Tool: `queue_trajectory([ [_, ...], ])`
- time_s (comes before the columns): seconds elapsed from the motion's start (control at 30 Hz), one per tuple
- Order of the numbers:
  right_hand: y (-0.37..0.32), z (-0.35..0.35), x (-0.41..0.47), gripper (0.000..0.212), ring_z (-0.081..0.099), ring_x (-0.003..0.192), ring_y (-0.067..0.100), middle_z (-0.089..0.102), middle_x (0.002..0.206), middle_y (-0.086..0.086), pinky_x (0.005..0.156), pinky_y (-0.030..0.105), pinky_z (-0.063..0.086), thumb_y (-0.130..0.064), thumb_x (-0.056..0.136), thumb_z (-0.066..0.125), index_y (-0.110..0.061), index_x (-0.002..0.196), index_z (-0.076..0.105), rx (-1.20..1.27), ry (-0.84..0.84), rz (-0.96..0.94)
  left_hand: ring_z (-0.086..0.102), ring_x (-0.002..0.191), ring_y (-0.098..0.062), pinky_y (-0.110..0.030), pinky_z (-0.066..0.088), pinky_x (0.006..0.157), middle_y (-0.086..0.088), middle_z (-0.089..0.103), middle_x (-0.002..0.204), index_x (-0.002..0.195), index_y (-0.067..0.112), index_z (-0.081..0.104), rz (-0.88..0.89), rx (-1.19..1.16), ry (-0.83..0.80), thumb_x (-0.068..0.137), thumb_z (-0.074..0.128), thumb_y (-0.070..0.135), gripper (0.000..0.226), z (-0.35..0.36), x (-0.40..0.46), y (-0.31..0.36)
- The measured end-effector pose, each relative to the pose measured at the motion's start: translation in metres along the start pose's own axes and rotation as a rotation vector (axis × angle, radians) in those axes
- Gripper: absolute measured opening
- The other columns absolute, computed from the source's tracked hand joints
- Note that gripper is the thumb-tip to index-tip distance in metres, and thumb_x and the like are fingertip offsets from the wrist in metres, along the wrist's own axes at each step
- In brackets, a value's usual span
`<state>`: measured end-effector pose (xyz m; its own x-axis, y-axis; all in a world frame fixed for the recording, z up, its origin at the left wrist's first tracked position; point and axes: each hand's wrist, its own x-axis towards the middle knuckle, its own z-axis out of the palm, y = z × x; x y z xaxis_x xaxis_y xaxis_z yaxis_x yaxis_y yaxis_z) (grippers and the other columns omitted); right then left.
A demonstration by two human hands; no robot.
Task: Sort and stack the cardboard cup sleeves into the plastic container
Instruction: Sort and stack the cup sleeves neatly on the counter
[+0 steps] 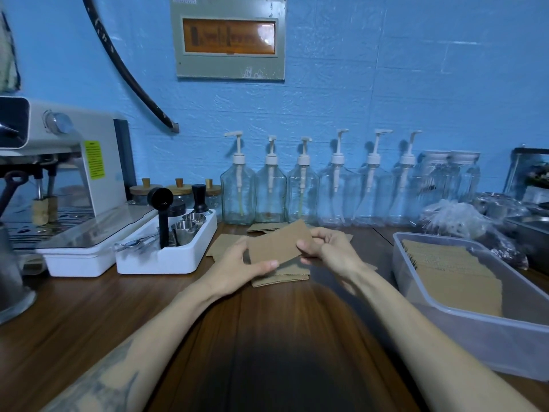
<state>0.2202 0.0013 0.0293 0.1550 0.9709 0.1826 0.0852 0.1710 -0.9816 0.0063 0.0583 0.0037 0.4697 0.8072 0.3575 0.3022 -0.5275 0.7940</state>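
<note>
A flat brown cardboard cup sleeve (pixel 277 243) is held up over the wooden table between both hands. My left hand (pixel 237 264) pinches its lower left edge, thumb on the front. My right hand (pixel 325 246) grips its right end with curled fingers. Several more sleeves (pixel 282 278) lie loose on the table under and behind the hands. The clear plastic container (pixel 463 318) stands at the right, holding a stack of sleeves (pixel 454 270).
A white tray (pixel 166 258) with metal cups and a black scoop stands left of the hands, beside an espresso machine (pixel 64 171). Pump bottles (pixel 303 185) line the blue wall. Plastic bags (pixel 457 217) sit behind the container.
</note>
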Motion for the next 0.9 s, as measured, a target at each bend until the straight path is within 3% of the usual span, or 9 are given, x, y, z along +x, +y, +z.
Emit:
queue_trajectory([
  [0.13, 0.003, 0.01, -0.001, 0.008, 0.064, 0.061, 0.006, 0.073, 0.072, -0.002, 0.057, 0.016, 0.048, -0.005, 0.09, 0.067, -0.007, 0.096, 0.062, -0.049, -0.068, -0.028, 0.069, 0.09, -0.001, -0.014, 0.052, 0.074, 0.012, 0.075, 0.095, 0.102, 0.024, 0.067, 0.006, -0.233, 0.133, 0.083, 0.077, 0.019, 0.022, -0.002, 0.002, 0.004],
  [0.23, 0.006, 0.011, 0.001, 0.008, 0.062, 0.057, 0.001, 0.069, 0.063, -0.009, 0.056, 0.012, 0.046, -0.006, 0.091, 0.066, -0.011, 0.088, 0.06, -0.141, -0.09, -0.073, 0.07, 0.091, -0.014, -0.026, 0.058, 0.079, 0.0, 0.076, 0.096, 0.096, 0.016, 0.069, -0.027, -0.306, 0.194, 0.084, 0.076, 0.01, 0.016, -0.006, 0.002, 0.003],
  [0.3, 0.009, 0.008, 0.002, 0.01, 0.062, 0.072, 0.004, 0.068, 0.076, -0.007, 0.07, 0.017, 0.049, -0.014, 0.09, 0.069, -0.013, 0.097, 0.063, -0.338, -0.069, -0.123, 0.07, 0.096, -0.02, -0.029, 0.057, 0.084, -0.007, 0.075, 0.101, 0.101, 0.009, 0.068, -0.044, -0.326, 0.229, 0.084, 0.075, 0.005, 0.018, -0.011, 0.002, 0.001],
  [0.43, 0.02, 0.0, 0.007, 0.043, 0.051, 0.119, 0.013, 0.061, 0.126, -0.003, 0.105, 0.033, 0.042, -0.037, 0.086, 0.072, -0.022, 0.125, 0.062, -0.863, -0.106, -0.239, 0.069, 0.1, -0.021, -0.034, 0.055, 0.089, -0.007, 0.073, 0.105, 0.102, 0.012, 0.063, -0.084, -0.317, 0.301, 0.086, 0.072, 0.003, 0.02, -0.024, 0.0, -0.006],
  [0.53, 0.023, 0.006, 0.009, 0.058, 0.037, 0.133, 0.015, 0.051, 0.141, -0.005, 0.111, 0.035, 0.032, -0.048, 0.088, 0.066, -0.025, 0.139, 0.052, -1.008, -0.179, -0.251, 0.067, 0.094, -0.018, -0.03, 0.055, 0.083, -0.006, 0.072, 0.101, 0.097, 0.017, 0.06, -0.08, -0.304, 0.349, 0.087, 0.07, 0.001, 0.022, -0.03, 0.001, -0.009],
  [0.63, 0.023, 0.011, 0.01, 0.058, 0.038, 0.135, 0.017, 0.049, 0.145, -0.002, 0.113, 0.036, 0.031, -0.046, 0.09, 0.064, -0.024, 0.142, 0.047, -1.057, -0.233, -0.238, 0.067, 0.091, -0.015, -0.021, 0.054, 0.075, -0.004, 0.072, 0.099, 0.097, 0.019, 0.059, -0.075, -0.296, 0.358, 0.088, 0.069, 0.0, 0.022, -0.031, 0.002, -0.01],
  [0.8, 0.014, 0.009, 0.011, 0.072, 0.042, 0.128, 0.017, 0.047, 0.135, 0.001, 0.111, 0.032, 0.033, -0.036, 0.079, 0.079, -0.021, 0.142, 0.048, -0.971, -0.226, -0.219, 0.067, 0.089, -0.012, -0.016, 0.054, 0.068, -0.003, 0.071, 0.1, 0.099, 0.018, 0.058, -0.062, -0.309, 0.389, 0.09, 0.066, 0.0, 0.021, -0.032, 0.004, -0.01],
  [0.9, 0.01, 0.007, 0.01, 0.075, 0.04, 0.116, 0.016, 0.039, 0.119, 0.0, 0.096, 0.024, 0.031, -0.029, 0.074, 0.084, -0.024, 0.14, 0.048, -0.961, -0.21, -0.205, 0.068, 0.092, -0.012, -0.019, 0.056, 0.069, -0.002, 0.071, 0.1, 0.099, 0.024, 0.056, -0.071, -0.308, 0.428, 0.092, 0.065, 0.003, 0.023, -0.035, 0.003, -0.01],
])
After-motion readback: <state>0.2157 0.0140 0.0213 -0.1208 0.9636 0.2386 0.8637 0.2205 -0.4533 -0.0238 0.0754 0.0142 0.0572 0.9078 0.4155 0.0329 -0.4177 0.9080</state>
